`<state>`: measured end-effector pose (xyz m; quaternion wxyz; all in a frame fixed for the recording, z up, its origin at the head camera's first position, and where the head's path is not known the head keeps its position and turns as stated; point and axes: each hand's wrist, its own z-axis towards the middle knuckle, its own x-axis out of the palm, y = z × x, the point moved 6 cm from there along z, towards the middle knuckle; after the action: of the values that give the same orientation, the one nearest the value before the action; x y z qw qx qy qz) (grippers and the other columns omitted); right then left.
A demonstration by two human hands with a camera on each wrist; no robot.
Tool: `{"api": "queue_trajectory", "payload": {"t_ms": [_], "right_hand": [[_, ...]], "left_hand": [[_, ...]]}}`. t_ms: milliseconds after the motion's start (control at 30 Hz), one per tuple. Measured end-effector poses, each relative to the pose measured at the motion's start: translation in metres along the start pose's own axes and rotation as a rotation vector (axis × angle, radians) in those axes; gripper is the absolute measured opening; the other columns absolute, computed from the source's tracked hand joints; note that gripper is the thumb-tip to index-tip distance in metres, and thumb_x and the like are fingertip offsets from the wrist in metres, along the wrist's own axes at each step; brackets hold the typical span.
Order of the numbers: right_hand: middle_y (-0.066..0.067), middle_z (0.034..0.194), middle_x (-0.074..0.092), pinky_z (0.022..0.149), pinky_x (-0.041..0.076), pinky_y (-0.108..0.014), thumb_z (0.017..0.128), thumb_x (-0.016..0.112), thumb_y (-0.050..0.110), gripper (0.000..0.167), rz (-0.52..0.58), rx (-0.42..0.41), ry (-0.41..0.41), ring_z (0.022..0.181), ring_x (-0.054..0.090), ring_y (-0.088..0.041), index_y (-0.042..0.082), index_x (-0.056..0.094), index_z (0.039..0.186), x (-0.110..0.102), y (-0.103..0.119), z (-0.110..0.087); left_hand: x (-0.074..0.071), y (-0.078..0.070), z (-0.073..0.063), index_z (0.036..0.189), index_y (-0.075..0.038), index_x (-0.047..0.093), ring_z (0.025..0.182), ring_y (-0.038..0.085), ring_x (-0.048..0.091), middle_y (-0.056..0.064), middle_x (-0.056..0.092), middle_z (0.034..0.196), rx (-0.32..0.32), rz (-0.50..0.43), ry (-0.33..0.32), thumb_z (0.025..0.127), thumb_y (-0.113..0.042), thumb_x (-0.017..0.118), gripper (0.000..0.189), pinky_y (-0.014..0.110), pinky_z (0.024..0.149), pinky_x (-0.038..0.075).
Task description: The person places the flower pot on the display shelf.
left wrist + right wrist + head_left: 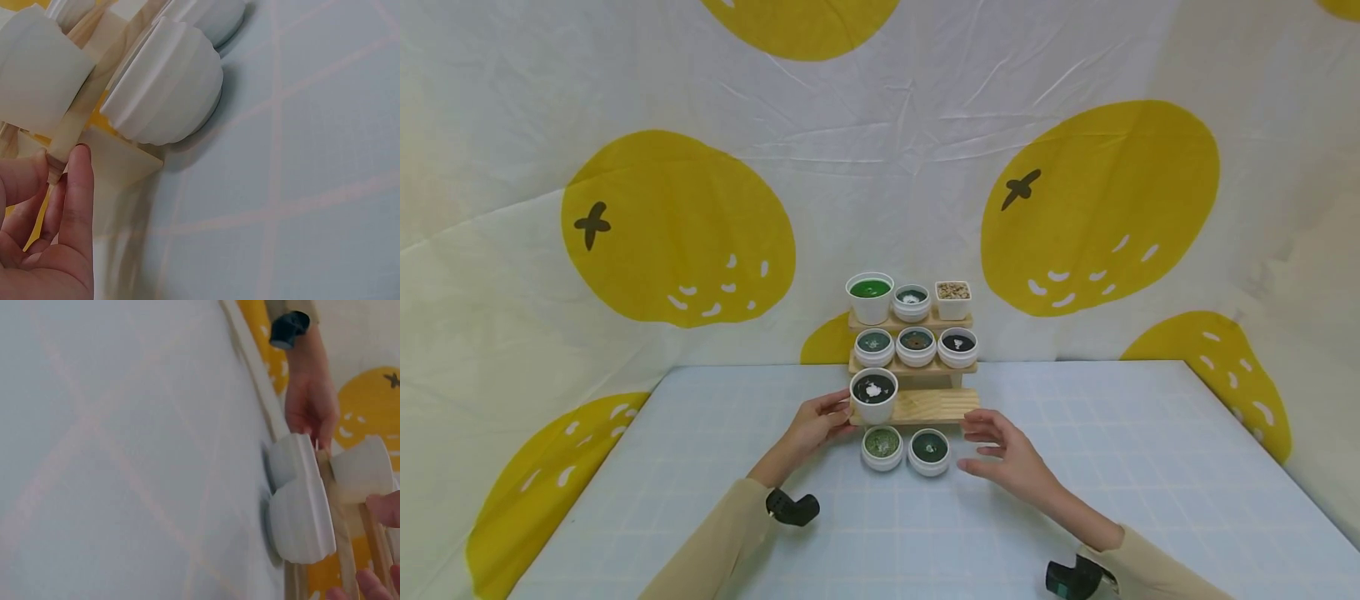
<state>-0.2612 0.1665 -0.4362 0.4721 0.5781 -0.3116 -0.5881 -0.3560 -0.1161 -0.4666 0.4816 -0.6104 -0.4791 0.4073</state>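
A tiered wooden stand (pixel 940 406) has white cups and bowls on its steps. My left hand (pixel 817 425) pinches the left end of the lowest wooden board (pixel 69 134) between thumb and fingers. Right above that grip, a white cup (pixel 874 408) with dark contents and a white patch stands on the board. My right hand (pixel 1009 457) is at the board's right end, fingers spread and loosely bent, with nothing seen between them. In front of the stand, two small white bowls, one with speckled green contents (pixel 882 446) and one with dark green contents (pixel 929 450), sit on the table.
On the middle step stand several small white bowls (pixel 916 354). The top step carries a tall cup with green contents (pixel 871 308), a small bowl (pixel 912 308) and a square cup with a grainy filling (pixel 953 307). Behind the table (pixel 1075 467) hangs a fruit-patterned cloth (pixel 887 183).
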Motion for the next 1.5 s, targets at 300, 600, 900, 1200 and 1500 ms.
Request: {"api": "queue_trajectory", "payload": {"t_ms": [300,600,900,1200,1500], "right_hand": [[-0.024,0.132,0.054,0.1,0.051,-0.046,0.079,0.077,0.008,0.062,0.081,0.054,0.051,0.12,0.055,-0.038,0.0,0.045,0.132,0.011,-0.003,0.001],[-0.024,0.132,0.052,0.099,0.052,-0.046,0.077,0.079,0.009,0.065,0.066,0.057,0.074,0.12,0.053,-0.039,-0.002,0.044,0.132,0.021,-0.007,0.005],[-0.023,0.134,0.05,0.1,0.052,-0.045,0.077,0.08,0.012,0.068,0.078,0.104,0.094,0.119,0.053,-0.036,-0.001,0.044,0.133,0.03,-0.011,0.008],[-0.029,0.136,0.046,0.099,0.053,-0.04,0.076,0.08,0.007,0.072,0.13,0.086,0.101,0.12,0.053,-0.038,-0.006,0.039,0.134,0.035,-0.013,0.012],[-0.029,0.133,0.047,0.096,0.054,-0.031,0.073,0.081,0.003,0.073,0.166,0.062,0.109,0.119,0.053,-0.036,-0.007,0.04,0.133,0.042,-0.017,0.015]], "left_hand": [[-0.001,-0.001,-0.001,0.14,-0.003,0.048,0.087,0.014,0.064,0.02,0.057,0.125,-0.009,0.006,-0.008,0.095,-0.002,0.054,0.045,0.03,0.083,0.06],[-0.001,0.0,0.001,0.139,-0.002,0.048,0.087,0.014,0.064,0.021,0.057,0.124,-0.008,-0.008,-0.006,0.095,-0.001,0.054,0.045,0.031,0.083,0.06],[0.0,0.0,0.001,0.14,-0.003,0.047,0.09,0.015,0.064,0.021,0.056,0.127,-0.014,0.001,0.009,0.096,-0.002,0.054,0.045,0.033,0.087,0.059],[0.0,0.001,0.001,0.14,-0.003,0.048,0.09,0.014,0.064,0.021,0.055,0.129,-0.016,-0.002,0.016,0.096,-0.002,0.053,0.045,0.035,0.089,0.058],[-0.001,0.0,0.001,0.14,-0.004,0.048,0.091,0.014,0.064,0.021,0.056,0.129,-0.034,0.004,0.007,0.096,-0.003,0.054,0.045,0.032,0.088,0.059]]}}
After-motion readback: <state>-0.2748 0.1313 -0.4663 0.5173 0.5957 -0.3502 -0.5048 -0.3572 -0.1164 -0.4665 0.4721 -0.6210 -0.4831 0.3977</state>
